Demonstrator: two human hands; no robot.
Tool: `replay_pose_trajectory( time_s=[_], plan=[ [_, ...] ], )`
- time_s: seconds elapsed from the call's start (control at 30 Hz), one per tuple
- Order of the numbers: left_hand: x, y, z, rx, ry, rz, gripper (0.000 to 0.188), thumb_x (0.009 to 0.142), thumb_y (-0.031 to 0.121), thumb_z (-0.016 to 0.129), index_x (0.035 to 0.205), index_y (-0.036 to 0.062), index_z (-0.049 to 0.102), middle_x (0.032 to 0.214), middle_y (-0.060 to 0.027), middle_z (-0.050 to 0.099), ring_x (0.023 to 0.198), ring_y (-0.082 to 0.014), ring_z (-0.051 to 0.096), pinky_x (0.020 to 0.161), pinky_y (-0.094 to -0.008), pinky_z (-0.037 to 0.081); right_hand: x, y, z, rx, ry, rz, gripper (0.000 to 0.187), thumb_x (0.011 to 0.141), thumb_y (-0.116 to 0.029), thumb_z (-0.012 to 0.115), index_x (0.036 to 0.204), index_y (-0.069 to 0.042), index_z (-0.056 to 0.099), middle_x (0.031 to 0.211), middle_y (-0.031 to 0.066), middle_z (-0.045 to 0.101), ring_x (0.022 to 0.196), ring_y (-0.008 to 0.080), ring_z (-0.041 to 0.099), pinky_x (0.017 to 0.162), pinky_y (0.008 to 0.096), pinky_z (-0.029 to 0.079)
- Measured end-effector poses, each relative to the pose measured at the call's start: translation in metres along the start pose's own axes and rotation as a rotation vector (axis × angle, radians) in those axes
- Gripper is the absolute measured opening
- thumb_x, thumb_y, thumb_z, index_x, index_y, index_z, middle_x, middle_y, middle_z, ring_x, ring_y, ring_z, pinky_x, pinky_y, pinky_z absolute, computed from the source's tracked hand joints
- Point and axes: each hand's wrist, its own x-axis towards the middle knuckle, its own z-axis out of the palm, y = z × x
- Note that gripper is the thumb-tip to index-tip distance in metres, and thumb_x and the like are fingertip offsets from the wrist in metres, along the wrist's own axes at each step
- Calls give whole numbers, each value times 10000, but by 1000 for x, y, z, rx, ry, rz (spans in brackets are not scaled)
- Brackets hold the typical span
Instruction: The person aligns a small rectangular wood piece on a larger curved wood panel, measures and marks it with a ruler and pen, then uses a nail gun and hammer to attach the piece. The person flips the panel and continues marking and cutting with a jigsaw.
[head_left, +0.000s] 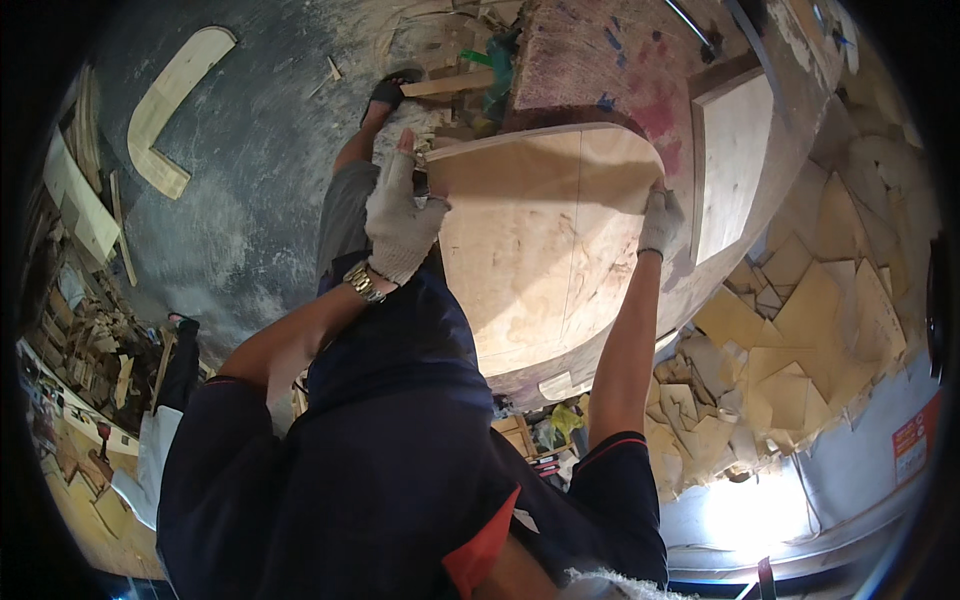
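Observation:
A pale plywood panel (530,240) with rounded corners and a pencil line across it lies on the workbench in front of me. My left hand (400,222), in a knitted glove with bare fingertips, is at the panel's left edge. Its fingers stretch away from me and its thumb points at the edge; whether it touches is hard to tell. On the opposite side, my right hand (661,218), also gloved, grips the panel's right edge, its fingers partly hidden.
A second pale board (735,165) stands to the right on the stained workbench (590,65). Broken sheet offcuts (790,340) pile up at the right. An L-shaped wooden piece (165,110) lies on the grey floor at the left. Scrap wood heaps at far left, near another person's leg (180,360).

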Motion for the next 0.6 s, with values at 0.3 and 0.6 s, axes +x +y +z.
replay_pose_trajectory(
  time_s=[0.3, 0.6],
  plan=[
    [67, 5, 51, 678, -536, 191, 435, 954, 440, 579, 944, 9, 645, 885, -232, 689, 824, -406, 681, 716, -518, 528, -16, -30, -4, 69, 15, -68, 347, 955, -303, 688, 854, 27, 725, 708, 46, 664, 675, 116, 536, 609, 342, 455],
    [71, -15, 47, 570, -622, 300, 431, 973, 464, 567, 882, 46, 617, 697, -172, 665, 708, -393, 690, 629, -532, 523, 25, -131, 1, 48, 60, -319, 353, 856, -267, 712, 1069, 11, 671, 794, 183, 681, 699, 307, 625, 686, 427, 492]
  ],
)
